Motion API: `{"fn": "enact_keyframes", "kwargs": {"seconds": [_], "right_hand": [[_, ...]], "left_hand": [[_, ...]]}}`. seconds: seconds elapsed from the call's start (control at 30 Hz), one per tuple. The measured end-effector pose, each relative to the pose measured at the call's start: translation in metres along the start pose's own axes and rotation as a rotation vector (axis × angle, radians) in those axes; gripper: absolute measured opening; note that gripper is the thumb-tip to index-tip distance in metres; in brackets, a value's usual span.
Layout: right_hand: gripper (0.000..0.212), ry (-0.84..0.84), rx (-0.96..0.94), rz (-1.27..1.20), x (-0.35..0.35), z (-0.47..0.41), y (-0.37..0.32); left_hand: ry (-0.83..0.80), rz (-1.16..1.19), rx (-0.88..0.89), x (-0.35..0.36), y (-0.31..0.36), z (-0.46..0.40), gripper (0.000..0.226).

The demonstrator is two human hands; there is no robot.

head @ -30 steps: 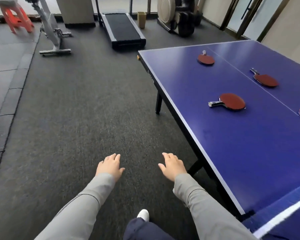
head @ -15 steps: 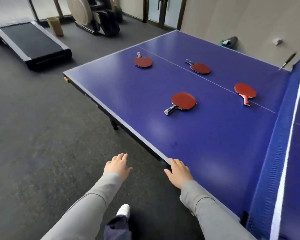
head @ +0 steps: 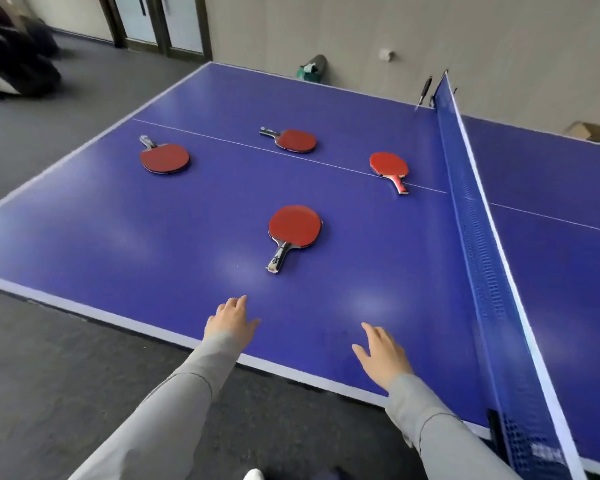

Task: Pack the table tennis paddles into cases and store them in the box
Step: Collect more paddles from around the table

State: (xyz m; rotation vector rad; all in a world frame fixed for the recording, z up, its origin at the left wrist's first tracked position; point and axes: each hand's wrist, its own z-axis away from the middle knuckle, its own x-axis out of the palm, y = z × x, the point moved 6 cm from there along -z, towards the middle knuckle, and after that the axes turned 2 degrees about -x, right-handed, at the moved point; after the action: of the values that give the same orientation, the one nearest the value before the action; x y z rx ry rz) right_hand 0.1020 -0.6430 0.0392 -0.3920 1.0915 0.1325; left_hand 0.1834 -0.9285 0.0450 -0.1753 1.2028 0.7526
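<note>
Both hands hover over the bench's [head: 84, 237] near edge, empty: the left hand [head: 230, 320] with fingers together, the right hand [head: 381, 355] loosely spread. Beyond lie four red paddles: nearest paddle [head: 293, 228], left paddle [head: 164, 157], net-side paddle [head: 388, 166], far paddle [head: 295, 140].

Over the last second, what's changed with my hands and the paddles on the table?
Both hands moved from over the floor to over the table: the left hand and right hand now reach, open and empty, toward the nearest paddle. Nothing was grasped or released. The view swung toward the table. The four paddles lie where they were, including the one by the net.
</note>
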Motion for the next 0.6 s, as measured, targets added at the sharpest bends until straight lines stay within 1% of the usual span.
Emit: {"fn": "enact_keyframes", "kwargs": {"seconds": [0.13,0.3,0.47,0.6], "right_hand": [[0.057,0.031,0.081,-0.053,-0.011,-0.018,0.02],[0.056,0.058,0.115,-0.083,-0.03,-0.056,0.047],[0.054,0.084,0.105,-0.146,-0.053,-0.104,0.071],[0.052,0.106,0.079,-0.17,-0.065,-0.138,0.086]], "left_hand": [[-0.007,-0.029,0.047,-0.006,0.025,-0.044,0.065],[0.002,0.025,0.015,-0.006,0.058,-0.092,0.068],[-0.006,0.033,-0.083,0.003,0.071,-0.133,0.07],[0.025,0.071,-0.153,0.012,0.078,-0.16,0.07]]}}
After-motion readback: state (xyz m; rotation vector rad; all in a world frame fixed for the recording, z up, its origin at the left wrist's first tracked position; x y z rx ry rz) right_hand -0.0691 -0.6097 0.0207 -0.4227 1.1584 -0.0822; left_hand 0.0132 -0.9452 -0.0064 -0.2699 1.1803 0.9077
